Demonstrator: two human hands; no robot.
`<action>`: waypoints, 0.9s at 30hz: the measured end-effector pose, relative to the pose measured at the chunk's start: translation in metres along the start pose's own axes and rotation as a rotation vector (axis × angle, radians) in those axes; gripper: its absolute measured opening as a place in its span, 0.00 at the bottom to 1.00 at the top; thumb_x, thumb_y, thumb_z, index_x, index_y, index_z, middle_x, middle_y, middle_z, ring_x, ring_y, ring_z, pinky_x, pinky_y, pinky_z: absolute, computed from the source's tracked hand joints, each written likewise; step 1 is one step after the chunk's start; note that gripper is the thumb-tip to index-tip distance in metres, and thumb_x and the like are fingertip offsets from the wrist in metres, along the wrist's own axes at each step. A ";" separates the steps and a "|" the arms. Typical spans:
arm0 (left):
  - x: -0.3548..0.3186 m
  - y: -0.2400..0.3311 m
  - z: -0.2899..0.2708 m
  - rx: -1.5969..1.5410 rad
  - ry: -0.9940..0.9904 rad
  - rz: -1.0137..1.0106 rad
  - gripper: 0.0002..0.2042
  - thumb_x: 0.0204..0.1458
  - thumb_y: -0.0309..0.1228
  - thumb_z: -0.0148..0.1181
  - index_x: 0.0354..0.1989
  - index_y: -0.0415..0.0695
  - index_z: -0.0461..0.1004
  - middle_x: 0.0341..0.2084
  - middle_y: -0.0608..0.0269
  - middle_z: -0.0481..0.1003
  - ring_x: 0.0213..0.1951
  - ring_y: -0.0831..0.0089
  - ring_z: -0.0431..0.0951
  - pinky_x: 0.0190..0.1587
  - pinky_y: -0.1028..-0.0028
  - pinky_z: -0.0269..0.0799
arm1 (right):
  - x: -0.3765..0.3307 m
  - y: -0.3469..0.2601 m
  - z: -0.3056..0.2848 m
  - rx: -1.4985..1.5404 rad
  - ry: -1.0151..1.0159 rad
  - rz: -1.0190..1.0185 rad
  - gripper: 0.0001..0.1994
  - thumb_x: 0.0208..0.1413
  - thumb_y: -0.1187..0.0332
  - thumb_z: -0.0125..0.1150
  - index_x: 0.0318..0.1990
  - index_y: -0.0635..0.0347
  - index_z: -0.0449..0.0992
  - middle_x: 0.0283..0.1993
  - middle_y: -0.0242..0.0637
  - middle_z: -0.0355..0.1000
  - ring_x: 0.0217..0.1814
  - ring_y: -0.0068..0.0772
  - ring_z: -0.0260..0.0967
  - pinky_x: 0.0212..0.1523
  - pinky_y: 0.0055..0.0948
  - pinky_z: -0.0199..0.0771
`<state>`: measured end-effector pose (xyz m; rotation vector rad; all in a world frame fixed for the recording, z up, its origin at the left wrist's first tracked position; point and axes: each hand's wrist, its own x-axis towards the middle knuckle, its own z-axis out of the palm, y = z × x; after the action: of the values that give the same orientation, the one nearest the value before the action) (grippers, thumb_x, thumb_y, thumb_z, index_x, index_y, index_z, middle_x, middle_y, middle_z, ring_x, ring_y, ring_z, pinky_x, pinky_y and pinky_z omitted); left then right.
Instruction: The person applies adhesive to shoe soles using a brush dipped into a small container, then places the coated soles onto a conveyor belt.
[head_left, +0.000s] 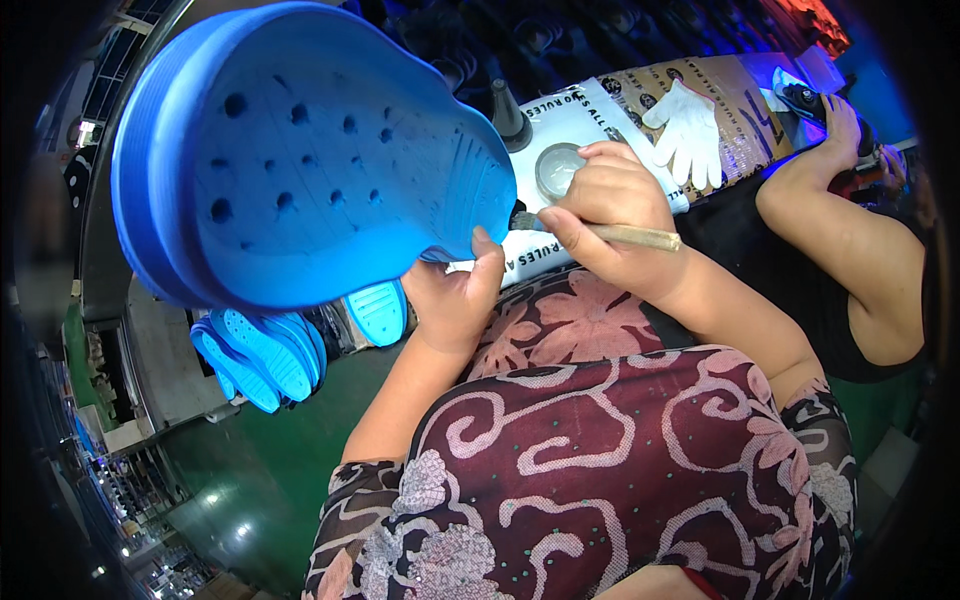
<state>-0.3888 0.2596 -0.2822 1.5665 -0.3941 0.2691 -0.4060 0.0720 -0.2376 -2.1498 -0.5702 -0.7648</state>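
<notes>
A large blue shoe sole (310, 235) with round holes and a raised rim fills the upper left, tilted up close to me. My left hand (452, 300) grips its near end, thumb at the edge. Closed round a brush (640, 237) with a pale wooden handle is my right hand (615, 200). The dark bristles are at the sole's end, beside my left thumb; whether they touch it I cannot tell. Just beyond my right hand sits a small round dish (553, 168) with something clear or greyish in it.
Several blue soles (265, 350) hang low at the left, near another blue sole (378, 312). A dark cone-shaped object (510, 118) and a white glove (688, 135) lie on the covered bench (560, 110). At the right, a co-worker's arm (825, 190) reaches toward a dark object.
</notes>
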 end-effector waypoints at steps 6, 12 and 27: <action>0.005 -0.004 -0.001 0.013 0.040 -0.006 0.18 0.43 0.17 0.58 0.45 0.32 0.63 0.38 0.53 0.72 0.37 0.68 0.75 0.43 0.72 0.70 | 0.003 0.005 -0.013 -0.043 0.013 -0.019 0.10 0.46 0.68 0.65 0.17 0.57 0.74 0.17 0.33 0.66 0.22 0.37 0.64 0.43 0.36 0.67; 0.037 0.062 -0.001 -0.060 0.022 -0.153 0.25 0.50 0.18 0.54 0.55 0.35 0.52 0.43 0.49 0.69 0.38 0.65 0.76 0.38 0.69 0.78 | -0.007 0.020 -0.045 0.011 0.177 0.135 0.12 0.51 0.71 0.59 0.16 0.60 0.72 0.16 0.37 0.66 0.21 0.39 0.62 0.37 0.34 0.65; 0.257 0.170 0.236 -0.969 -0.661 -0.687 0.22 0.56 0.32 0.56 0.55 0.36 0.60 0.42 0.42 0.73 0.41 0.59 0.78 0.40 0.72 0.80 | -0.061 0.039 -0.089 0.134 0.261 0.472 0.13 0.54 0.67 0.59 0.19 0.59 0.77 0.20 0.39 0.72 0.26 0.40 0.70 0.32 0.35 0.67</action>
<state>-0.2424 0.0022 -0.0311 0.7003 -0.3769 -0.8829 -0.4556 -0.0305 -0.2525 -1.9128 0.0268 -0.7010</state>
